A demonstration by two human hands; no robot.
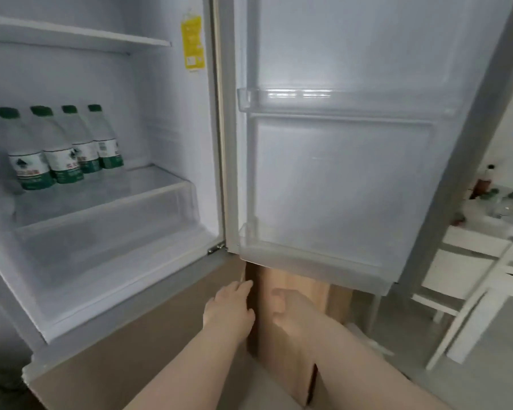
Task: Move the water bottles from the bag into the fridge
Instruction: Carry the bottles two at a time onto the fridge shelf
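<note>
Several clear water bottles with green caps and green-white labels stand in a row on the glass shelf of the open fridge. Below the fridge compartment both my hands reach low toward the brown paper bag standing beside the fridge's lower drawer front. My left hand has its fingers together, touching the bag's left edge. My right hand lies flat against the bag's front, fingers loosely apart. Neither hand holds a bottle. The bag's inside is hidden.
The fridge door swings open to the right, with clear door bins. A clear drawer sits under the shelf. White wooden furniture and a cluttered surface stand at the far right.
</note>
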